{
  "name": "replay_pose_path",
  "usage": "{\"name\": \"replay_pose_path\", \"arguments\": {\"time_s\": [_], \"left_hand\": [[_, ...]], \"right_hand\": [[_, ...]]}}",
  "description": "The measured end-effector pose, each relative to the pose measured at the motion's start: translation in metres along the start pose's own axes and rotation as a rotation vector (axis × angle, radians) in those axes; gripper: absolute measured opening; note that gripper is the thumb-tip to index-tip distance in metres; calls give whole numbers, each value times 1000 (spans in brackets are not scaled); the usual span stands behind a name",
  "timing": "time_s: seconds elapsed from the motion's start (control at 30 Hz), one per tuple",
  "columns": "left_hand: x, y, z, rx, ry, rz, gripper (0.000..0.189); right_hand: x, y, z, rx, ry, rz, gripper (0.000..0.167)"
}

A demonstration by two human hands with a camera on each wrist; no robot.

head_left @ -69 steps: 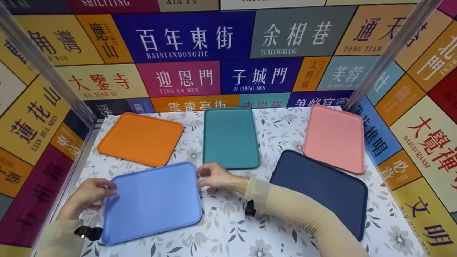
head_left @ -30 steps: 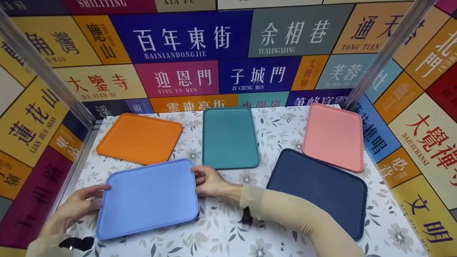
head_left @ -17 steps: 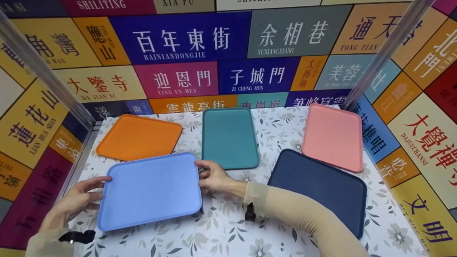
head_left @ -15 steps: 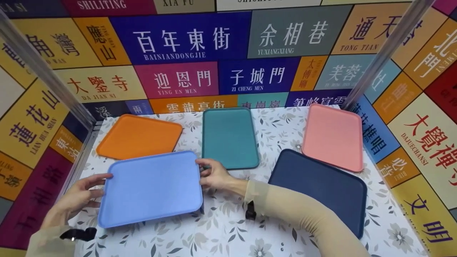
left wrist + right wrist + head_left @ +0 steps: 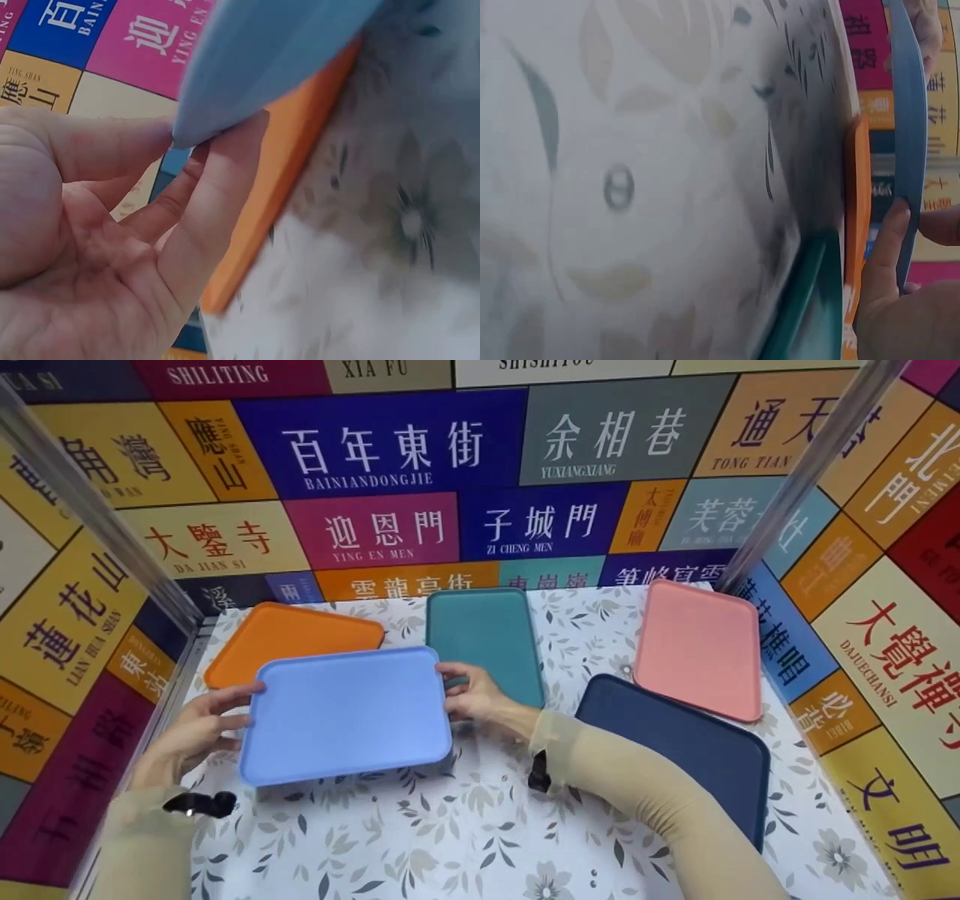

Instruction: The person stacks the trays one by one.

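A rectangular orange tray [image 5: 289, 631], teal tray [image 5: 489, 634], pink tray [image 5: 699, 651] and navy-blue tray [image 5: 694, 737], all round-cornered, lie flat on a white desk [image 5: 487, 810] patterned with grey flowers and leaves.

Orange tray [image 5: 300, 631] and teal tray [image 5: 487, 634] partly hidden behind blue tray [image 5: 346, 716], navy tray [image 5: 690, 746] behind right sleeve [image 5: 645, 791]

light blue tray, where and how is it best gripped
The light blue tray is probably best pinched at its two short edges, left hand from the left, right hand from the right, thumbs above and fingers beneath. It is broad and flat with a thin rim, and is raised off the table, leaving room underneath.
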State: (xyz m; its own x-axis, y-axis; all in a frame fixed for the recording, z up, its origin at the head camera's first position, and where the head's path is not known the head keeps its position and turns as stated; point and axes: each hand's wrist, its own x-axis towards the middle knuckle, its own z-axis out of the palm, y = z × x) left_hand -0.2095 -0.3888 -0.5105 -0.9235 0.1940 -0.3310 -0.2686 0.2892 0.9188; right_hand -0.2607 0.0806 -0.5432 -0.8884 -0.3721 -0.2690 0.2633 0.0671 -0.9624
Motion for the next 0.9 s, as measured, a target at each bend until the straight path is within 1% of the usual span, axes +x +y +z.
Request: {"name": "replay_pose_path", "arguments": {"time_s": [0.07,0.17,0.33,0.47,0.57,0.73,0.83,0.9], "left_hand": [[8,4,5,-16,1,2,65],[21,10,14,-40,-4,3,69],[42,18,31,-64,-4,-27,75],[59,27,45,-79,-9,-38,75],[70,32,56,-114,10,-53,75],[80,37,68,-175,40,-86,74],[83,41,74,-180,59,-101,75],[84,45,78,-177,86,-108,75]], "right_hand": [[4,-3,-9,19,11,7,87],[10,-8,-23,16,18,17,87],[19,-18,-47,-39,27,19,83],[23,-27,-67,-81,65,4,77],[23,-31,-81,-87,98,-1,74],[22,-33,-94,-75,111,21,70],[21,-32,-98,-72,117,28,70],[21,-32,-101,-65,128,24,70]]}}
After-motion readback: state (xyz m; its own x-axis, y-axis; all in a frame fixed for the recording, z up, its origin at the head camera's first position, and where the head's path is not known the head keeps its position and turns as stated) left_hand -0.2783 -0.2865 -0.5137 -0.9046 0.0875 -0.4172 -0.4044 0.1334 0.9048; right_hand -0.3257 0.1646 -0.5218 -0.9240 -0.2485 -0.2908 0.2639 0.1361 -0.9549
